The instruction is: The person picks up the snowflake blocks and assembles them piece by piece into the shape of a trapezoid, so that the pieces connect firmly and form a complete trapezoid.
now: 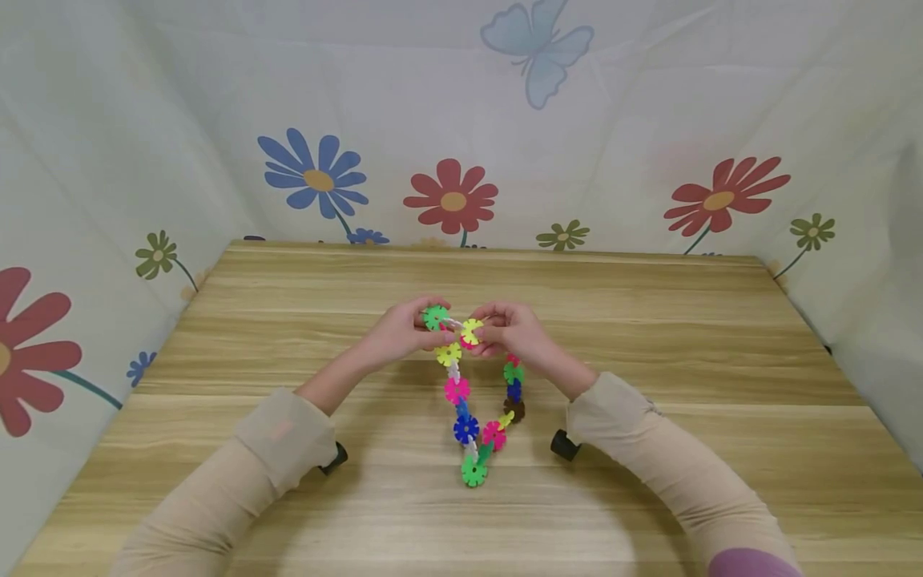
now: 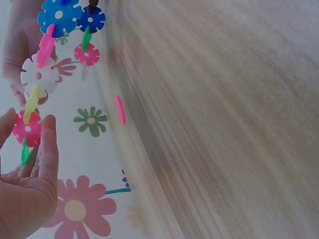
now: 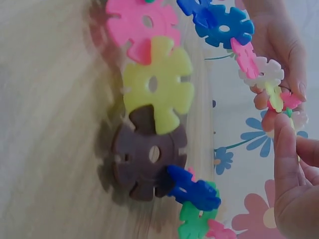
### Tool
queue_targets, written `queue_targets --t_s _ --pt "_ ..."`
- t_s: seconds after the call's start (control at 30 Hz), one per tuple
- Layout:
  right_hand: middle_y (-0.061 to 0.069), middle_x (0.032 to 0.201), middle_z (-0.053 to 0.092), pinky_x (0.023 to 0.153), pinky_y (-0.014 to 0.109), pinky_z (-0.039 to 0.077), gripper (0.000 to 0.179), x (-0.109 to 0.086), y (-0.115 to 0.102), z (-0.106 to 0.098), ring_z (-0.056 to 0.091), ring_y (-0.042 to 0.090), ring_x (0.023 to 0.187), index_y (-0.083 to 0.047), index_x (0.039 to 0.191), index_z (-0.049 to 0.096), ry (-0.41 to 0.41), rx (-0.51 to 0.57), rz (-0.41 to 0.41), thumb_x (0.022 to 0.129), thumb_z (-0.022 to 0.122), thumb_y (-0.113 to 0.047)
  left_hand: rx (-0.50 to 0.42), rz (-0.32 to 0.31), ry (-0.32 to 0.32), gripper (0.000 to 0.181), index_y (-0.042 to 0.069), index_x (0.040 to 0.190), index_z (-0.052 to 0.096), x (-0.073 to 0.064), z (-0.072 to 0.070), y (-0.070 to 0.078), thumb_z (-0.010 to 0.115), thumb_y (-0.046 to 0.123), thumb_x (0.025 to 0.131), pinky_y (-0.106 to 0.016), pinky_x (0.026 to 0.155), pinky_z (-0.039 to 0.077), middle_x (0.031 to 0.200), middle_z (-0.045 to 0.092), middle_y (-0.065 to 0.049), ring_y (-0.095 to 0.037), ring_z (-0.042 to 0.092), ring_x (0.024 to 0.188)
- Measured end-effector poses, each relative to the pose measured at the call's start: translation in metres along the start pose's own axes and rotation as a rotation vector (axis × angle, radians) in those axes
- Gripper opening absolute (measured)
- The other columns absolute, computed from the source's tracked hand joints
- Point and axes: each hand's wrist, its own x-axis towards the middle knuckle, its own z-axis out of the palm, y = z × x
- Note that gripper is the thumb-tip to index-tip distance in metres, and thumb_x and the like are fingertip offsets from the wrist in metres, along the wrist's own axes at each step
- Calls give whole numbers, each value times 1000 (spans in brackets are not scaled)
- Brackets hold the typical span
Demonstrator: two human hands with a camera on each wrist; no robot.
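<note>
A chain of colourful notched plastic flower discs (image 1: 457, 390) hangs in a loop between my hands above the wooden table. With thumb and fingers my left hand (image 1: 395, 332) holds its upper left part, by a green disc (image 1: 435, 317). My right hand (image 1: 525, 332) pinches a yellow disc (image 1: 472, 331) close by; a white disc edge shows between the two hands. The chain's lowest disc is green (image 1: 473, 471). In the right wrist view a brown disc (image 3: 137, 169) and a yellow disc (image 3: 172, 94) are slotted together. Fingers hide some joints.
The wooden table (image 1: 324, 513) spans the view below the hands. A white curtain (image 1: 433, 80) printed with flowers stands behind and at both sides. In the left wrist view a pink piece (image 2: 120, 109) shows edge-on; I cannot tell whether it is joined.
</note>
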Motion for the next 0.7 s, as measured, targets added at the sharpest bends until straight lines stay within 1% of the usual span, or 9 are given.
queue_targets --t_s 0.07,0.17,0.33,0.4,0.57,0.7 --pt "6 74 61 64 37 54 25 0 0 1 63 14 59 9 110 50 8 9 -3 86 50 2 8 1 4 55 8 125 43 -1 0 1 67 26 79 -41 70 50 88 63 -9 -17 56 70" --pt "5 71 61 60 32 54 24 0 1 2 63 13 57 10 108 50 19 28 -14 85 50 4 15 3 13 55 9 125 44 -1 1 2 67 25 79 -42 69 50 86 62 -9 -16 55 69" --pt "3 67 60 53 24 52 23 -1 1 6 62 12 54 13 106 50 47 77 -24 84 49 7 -4 1 16 54 9 127 43 -3 1 4 66 21 79 -44 70 50 85 62 -9 -16 57 70" --pt "2 65 60 50 21 51 23 -3 1 8 62 11 53 13 106 49 67 100 -19 84 49 8 -8 0 17 55 9 128 42 -3 2 4 66 21 79 -43 69 50 84 62 -10 -17 57 70" --pt "2 65 59 49 19 50 24 -6 -1 13 61 11 51 14 107 48 123 138 -2 83 49 10 -12 8 24 56 7 129 41 -3 4 4 65 19 80 -42 68 50 82 62 -10 -17 57 68" --pt "3 66 57 49 20 51 23 -7 -1 15 61 13 51 15 105 48 144 150 0 83 49 11 -19 15 25 55 6 129 41 -3 6 3 65 17 81 -41 66 51 82 62 -10 -18 58 68"
